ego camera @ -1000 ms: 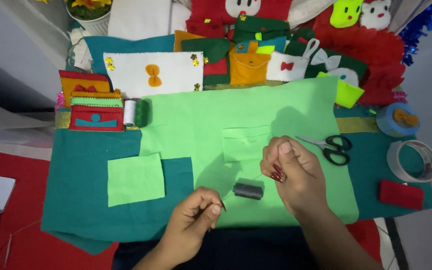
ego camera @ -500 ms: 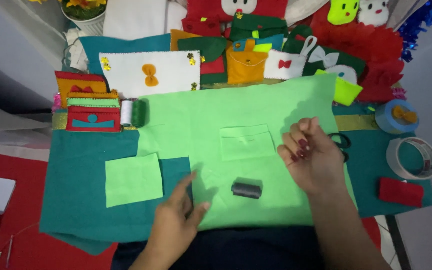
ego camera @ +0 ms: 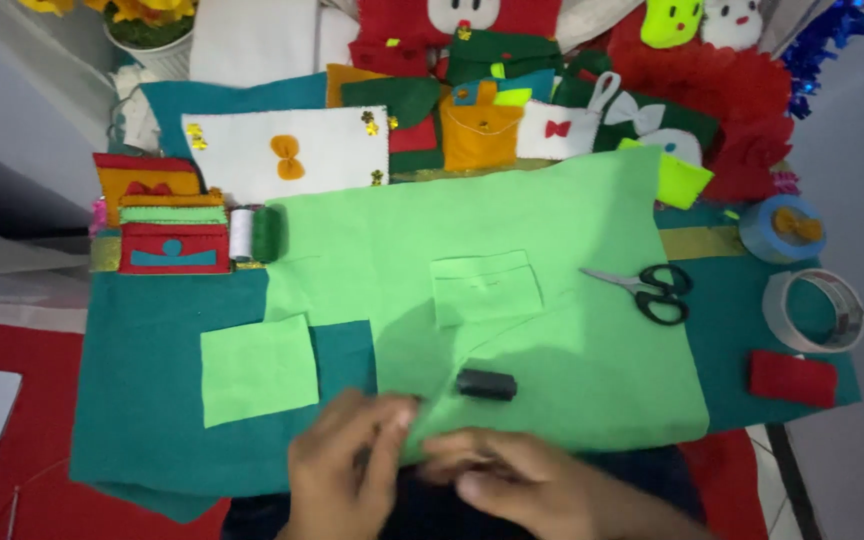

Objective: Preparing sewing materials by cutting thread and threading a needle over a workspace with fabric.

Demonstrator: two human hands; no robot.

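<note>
Both of my hands are low at the near edge of a large light green felt sheet (ego camera: 552, 230), and both are blurred. My left hand (ego camera: 347, 465) has its fingers against the sheet's front edge. My right hand (ego camera: 522, 485) lies beside it with fingers curled, its fingertips close to the left hand. I cannot make out whether either hand holds anything. A black thread spool (ego camera: 485, 384) lies on the green sheet just beyond the hands. A small green pocket piece (ego camera: 485, 288) rests on the sheet's middle.
A teal felt sheet (ego camera: 152, 400) carries a light green square (ego camera: 257, 368). Black-handled scissors (ego camera: 652, 290) lie at the right, with tape rolls (ego camera: 812, 310), a blue roll (ego camera: 780, 228) and a red felt piece (ego camera: 792, 378) beyond. White and green spools (ego camera: 255, 233) and finished felt pieces line the back.
My right hand has come down off the middle of the green sheet to its near edge. My left hand has moved right, and the two hands now meet there.
</note>
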